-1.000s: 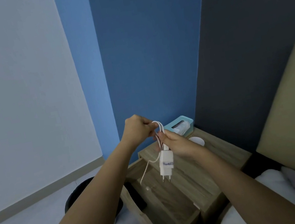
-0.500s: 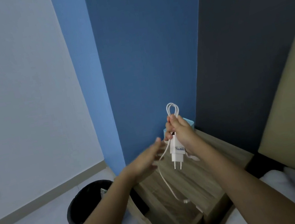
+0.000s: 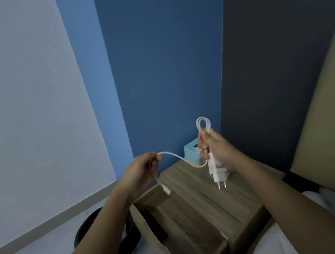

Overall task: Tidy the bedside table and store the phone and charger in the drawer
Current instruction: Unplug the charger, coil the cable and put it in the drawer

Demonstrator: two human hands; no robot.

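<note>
My right hand (image 3: 217, 149) is up over the tabletop (image 3: 198, 191), its grip closed round the white charger (image 3: 216, 169) and a folded bundle of its cable (image 3: 181, 158). The charger hangs from my fist with its two pins pointing down, clear of the wood. A loop of cable sticks up above my knuckles.

From the charger the cable runs left in a low arc to my left hand (image 3: 141, 171), whose grip is pinching it between thumb and fingertips. Past that pinch the free end drops, and its plug (image 3: 166, 190) dangles over the far corner of the open drawer (image 3: 187, 230), not touching it.

The drawer is pulled out toward me, below and in front of the tabletop. A dark flat thing (image 3: 154, 225) lies along its left inside wall; I cannot tell whether it is the phone.

A teal tissue box (image 3: 191, 153) stands at the back of the tabletop, partly hidden behind my right hand. A black bin (image 3: 125, 246) sits on the floor left of the drawer, under my left forearm.
</note>
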